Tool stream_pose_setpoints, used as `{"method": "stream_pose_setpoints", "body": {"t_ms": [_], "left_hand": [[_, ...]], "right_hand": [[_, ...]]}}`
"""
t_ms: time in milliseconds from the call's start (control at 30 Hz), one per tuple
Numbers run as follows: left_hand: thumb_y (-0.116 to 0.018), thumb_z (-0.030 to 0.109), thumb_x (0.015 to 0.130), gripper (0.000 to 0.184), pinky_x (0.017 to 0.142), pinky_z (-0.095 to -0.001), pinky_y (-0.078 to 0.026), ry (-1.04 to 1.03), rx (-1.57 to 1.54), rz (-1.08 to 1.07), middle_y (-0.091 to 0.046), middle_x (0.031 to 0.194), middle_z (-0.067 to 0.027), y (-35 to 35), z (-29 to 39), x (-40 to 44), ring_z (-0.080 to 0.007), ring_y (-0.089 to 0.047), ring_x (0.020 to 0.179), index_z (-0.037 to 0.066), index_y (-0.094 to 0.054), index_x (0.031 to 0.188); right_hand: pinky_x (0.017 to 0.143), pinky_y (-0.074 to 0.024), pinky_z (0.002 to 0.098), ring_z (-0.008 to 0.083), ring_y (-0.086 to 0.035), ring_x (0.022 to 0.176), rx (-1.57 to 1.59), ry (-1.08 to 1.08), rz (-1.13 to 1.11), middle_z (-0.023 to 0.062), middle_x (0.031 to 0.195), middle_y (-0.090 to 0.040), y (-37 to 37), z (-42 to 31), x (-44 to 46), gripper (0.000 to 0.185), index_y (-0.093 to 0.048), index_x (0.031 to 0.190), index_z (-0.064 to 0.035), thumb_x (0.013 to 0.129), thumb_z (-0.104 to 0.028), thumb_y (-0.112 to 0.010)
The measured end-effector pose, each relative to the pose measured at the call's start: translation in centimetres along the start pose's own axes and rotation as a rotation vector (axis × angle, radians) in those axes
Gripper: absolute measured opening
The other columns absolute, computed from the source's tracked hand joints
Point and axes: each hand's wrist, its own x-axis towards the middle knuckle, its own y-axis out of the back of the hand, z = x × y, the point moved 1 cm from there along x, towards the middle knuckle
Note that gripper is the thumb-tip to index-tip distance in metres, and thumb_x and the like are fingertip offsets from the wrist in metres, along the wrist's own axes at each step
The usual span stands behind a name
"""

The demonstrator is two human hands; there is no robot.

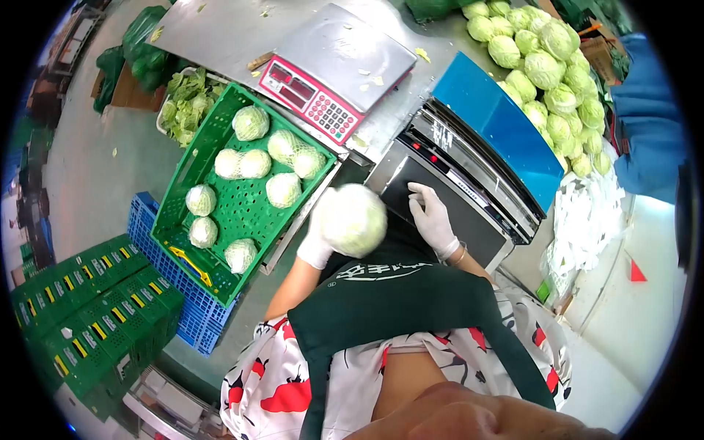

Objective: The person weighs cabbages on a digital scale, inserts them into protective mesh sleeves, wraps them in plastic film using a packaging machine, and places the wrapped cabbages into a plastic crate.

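Observation:
My left hand [315, 238], in a white glove, holds a pale green cabbage [355, 220] in front of my dark apron, beside the green crate; the cabbage hides most of its fingers. My right hand [431, 218], also gloved in white, is empty, with its fingers apart over the dark plate [447, 194] of a machine with a blue cover [499, 125]. Several cabbages [284, 190] in white net sleeves lie in the green crate [257, 227], some in joined pairs.
A red and white scale [312, 99] stands on the metal table [213, 33]. Loose cabbages [557, 88] are heaped at upper right, above white netting [587, 220]. Green crates [95, 315] are stacked at lower left, near a blue crate [183, 315]. Trimmed leaves [187, 106] fill a container behind.

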Motion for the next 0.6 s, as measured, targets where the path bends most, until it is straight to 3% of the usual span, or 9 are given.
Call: {"method": "stream_pose_setpoints", "body": {"t_ms": [67,133,267,300,400,467,533,567,600], "left_hand": [[-0.045,0.050,0.099,0.063,0.107,-0.0532,-0.043,-0.284,-0.066,-0.041,-0.058,0.134,-0.0196,1.5,3.3,-3.0,-0.0361,-0.057,0.122,0.001,-0.051,0.136],[-0.044,0.051,0.099,0.063,0.107,-0.0521,-0.043,-0.584,0.051,0.328,-0.059,0.132,-0.0183,2.3,6.9,-7.0,-0.0365,-0.059,0.119,0.001,-0.051,0.136],[-0.050,0.046,0.099,0.056,0.103,-0.0405,-0.047,-0.790,0.332,0.578,-0.063,0.128,-0.0132,9.4,13.9,-14.7,-0.0287,-0.060,0.118,0.001,-0.056,0.131],[-0.056,0.040,0.099,0.048,0.098,-0.0335,-0.048,-0.845,0.398,0.696,-0.065,0.123,-0.0113,9.1,14.4,-16.1,-0.0213,-0.062,0.113,0.002,-0.059,0.127],[-0.059,0.036,0.098,0.044,0.094,-0.0305,-0.048,-1.029,0.707,1.039,-0.066,0.119,-0.0103,13.9,15.2,-17.6,-0.0165,-0.062,0.105,0.002,-0.060,0.125],[-0.061,0.031,0.097,0.043,0.094,-0.0288,-0.047,-0.935,0.903,1.125,-0.066,0.119,-0.0093,14.3,13.9,-18.2,-0.0164,-0.061,0.105,-0.002,-0.061,0.125],[-0.060,0.032,0.098,0.047,0.103,-0.0300,-0.041,-0.854,0.930,1.108,-0.065,0.125,-0.0110,13.8,11.5,-18.1,-0.0172,-0.058,0.115,-0.001,-0.059,0.130],[-0.059,0.031,0.098,0.046,0.104,-0.0294,-0.040,-0.796,1.023,1.226,-0.066,0.124,-0.0124,12.8,10.1,-18.2,-0.0172,-0.058,0.117,-0.002,-0.059,0.130],[-0.059,0.025,0.099,0.041,0.102,-0.0288,-0.042,-0.858,1.099,1.191,-0.067,0.121,-0.0131,13.4,8.6,-18.3,-0.0169,-0.060,0.114,-0.003,-0.060,0.128]], "right_hand": [[0.081,-0.0517,0.0358,0.0286,-0.066,0.088,-0.022,0.147,-0.048,0.0147,0.098,-0.064,-1.3,-1.3,1.4,0.028,-0.060,0.117,-0.0040,0.089,-0.006,-0.062],[0.080,-0.0522,0.0363,0.0298,-0.066,0.087,-0.051,0.223,-0.145,0.0140,0.094,-0.065,-2.0,-3.7,2.4,0.027,-0.061,0.116,-0.0042,0.089,-0.008,-0.063],[0.081,-0.0525,0.0378,0.0292,-0.066,0.091,-0.188,0.294,-0.230,0.0144,0.099,-0.065,-3.8,-4.4,2.7,0.026,-0.062,0.115,-0.0046,0.090,-0.011,-0.064],[0.081,-0.0523,0.0377,0.0284,-0.065,0.093,-0.192,0.297,-0.259,0.0151,0.102,-0.065,-4.3,-4.3,2.6,0.027,-0.063,0.115,-0.0044,0.090,-0.012,-0.065],[0.083,-0.0518,0.0371,0.0282,-0.065,0.093,-0.214,0.331,-0.381,0.0150,0.103,-0.065,-5.9,-4.1,2.3,0.028,-0.063,0.115,-0.0037,0.090,-0.014,-0.065],[0.088,-0.0509,0.0365,0.0285,-0.065,0.095,-0.270,0.378,-0.509,0.0148,0.108,-0.065,-6.5,-5.2,2.5,0.029,-0.062,0.117,-0.0029,0.091,-0.015,-0.064],[0.090,-0.0509,0.0363,0.0308,-0.064,0.100,-0.243,0.480,-0.536,0.0170,0.116,-0.063,-7.3,-4.7,3.5,0.030,-0.061,0.118,-0.0025,0.091,-0.015,-0.065],[0.091,-0.0506,0.0364,0.0320,-0.063,0.102,-0.225,0.483,-0.521,0.0180,0.120,-0.061,-7.7,-4.6,4.3,0.030,-0.061,0.117,-0.0019,0.090,-0.015,-0.065],[0.092,-0.0502,0.0365,0.0331,-0.063,0.104,-0.204,0.485,-0.505,0.0189,0.123,-0.060,-8.1,-4.5,5.3,0.030,-0.061,0.116,-0.0013,0.090,-0.015,-0.065]]}}
